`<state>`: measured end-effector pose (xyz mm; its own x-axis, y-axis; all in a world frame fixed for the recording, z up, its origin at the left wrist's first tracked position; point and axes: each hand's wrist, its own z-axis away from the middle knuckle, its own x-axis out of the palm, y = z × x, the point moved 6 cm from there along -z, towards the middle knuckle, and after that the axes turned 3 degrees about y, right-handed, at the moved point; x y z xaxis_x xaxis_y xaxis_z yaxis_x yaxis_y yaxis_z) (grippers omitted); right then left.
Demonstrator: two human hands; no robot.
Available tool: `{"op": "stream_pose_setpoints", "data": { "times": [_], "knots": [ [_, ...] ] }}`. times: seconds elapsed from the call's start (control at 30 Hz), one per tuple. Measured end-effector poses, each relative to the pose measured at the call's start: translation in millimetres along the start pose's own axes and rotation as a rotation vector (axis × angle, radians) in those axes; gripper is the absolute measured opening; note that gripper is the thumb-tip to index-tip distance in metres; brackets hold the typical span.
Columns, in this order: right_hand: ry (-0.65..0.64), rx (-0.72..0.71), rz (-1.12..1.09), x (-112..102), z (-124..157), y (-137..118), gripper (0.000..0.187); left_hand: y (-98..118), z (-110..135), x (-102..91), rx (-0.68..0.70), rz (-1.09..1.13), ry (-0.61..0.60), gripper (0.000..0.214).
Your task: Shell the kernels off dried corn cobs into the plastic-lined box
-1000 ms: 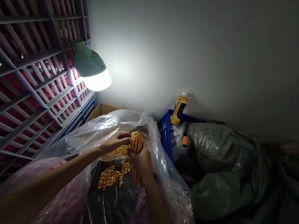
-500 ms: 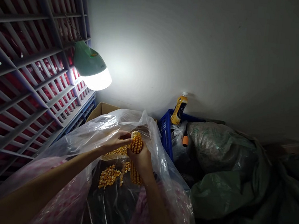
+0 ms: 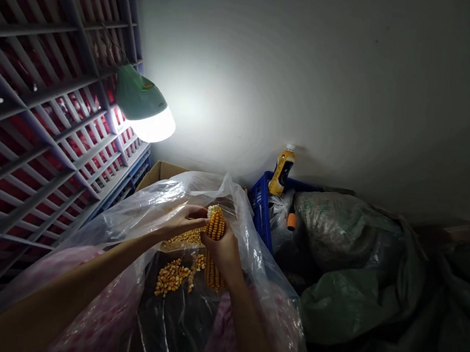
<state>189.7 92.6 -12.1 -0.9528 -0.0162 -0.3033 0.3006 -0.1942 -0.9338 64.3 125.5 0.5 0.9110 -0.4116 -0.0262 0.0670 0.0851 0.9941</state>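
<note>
Corn cob | hard, bumpy, looks light | right hand wraps its middle | left hand fingers pinch its top | loose kernels below the fingers in plastic bag

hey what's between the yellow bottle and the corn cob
In the head view, a blue crate's rim and the clear bag's raised edge lie between bottle and cob.

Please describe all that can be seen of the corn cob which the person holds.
The corn cob is dry, with orange-yellow kernels in straight rows. It stands nearly upright over the open clear plastic bag. The right hand grips its middle, so its upper end and a lower part show. The left hand touches its upper end with the thumb. Loose kernels lie below it in the bag.
</note>
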Motion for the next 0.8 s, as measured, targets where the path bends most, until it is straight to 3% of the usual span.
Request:
{"op": "stream_pose_setpoints", "data": {
  "times": [0.13, 0.3, 0.5, 0.63, 0.73, 0.8],
  "knots": [
    [-0.008, -0.019, 0.021, 0.7, 2.6, 2.6, 0.051, -2.5, -0.8, 3.0, 0.030, -0.078, 0.011, 0.025],
    [-0.014, -0.039, 0.010, 3.2, 0.5, 1.6, 0.041, -10.7, -6.0, -3.5, 0.061, -0.055, 0.128, 0.017],
    [-0.041, -0.007, -0.070, 2.1, -4.3, 3.8, 0.051, 1.6, 1.1, 7.1, 0.025, 0.056, -0.072, 0.024],
    [-0.038, 0.005, -0.065, 4.4, -2.3, 7.7, 0.050, -5.8, -1.6, 6.3, 0.040, -0.021, -0.016, 0.023],
    [-0.049, -0.004, -0.073, 8.0, -2.3, 6.6, 0.045, -11.8, -4.5, -2.5, 0.061, -0.144, 0.121, 0.011],
    [-0.058, -0.009, -0.104, 9.1, -4.0, 5.1, 0.045, -11.8, -4.0, -4.3, 0.057, -0.134, 0.117, 0.010]
  ]
}}
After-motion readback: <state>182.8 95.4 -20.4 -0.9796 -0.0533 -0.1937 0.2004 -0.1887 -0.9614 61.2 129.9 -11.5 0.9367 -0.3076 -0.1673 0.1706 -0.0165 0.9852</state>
